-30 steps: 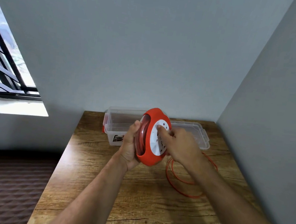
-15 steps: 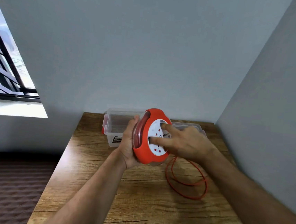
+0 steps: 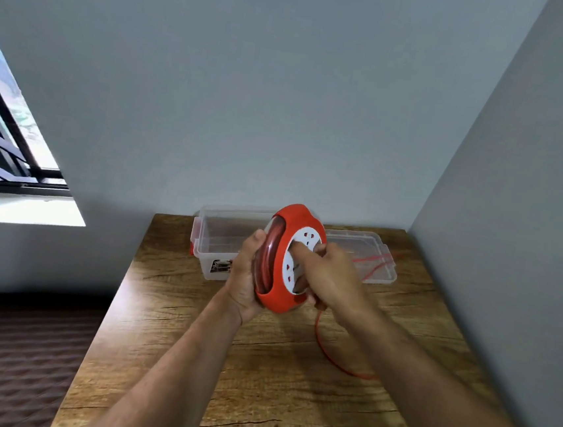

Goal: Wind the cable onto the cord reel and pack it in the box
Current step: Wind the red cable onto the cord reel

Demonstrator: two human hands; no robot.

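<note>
left hand [image 3: 246, 275] clamps the cord reel [image 3: 286, 258] above the worktop [image 3: 192, 342] middle, right hand [image 3: 328, 280] fingers curled on its white face, best cranking evenly so the loose cable [image 3: 331, 356] feeds without snagging.

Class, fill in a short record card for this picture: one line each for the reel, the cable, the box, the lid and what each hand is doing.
reel: red cord reel held upright above the wooden table
cable: red cable, part wound, part loose on the table
box: clear box, open, behind the reel
lid: clear lid, flat, right of the box
left hand: left hand grips the reel's back
right hand: right hand on the white socket face
</note>
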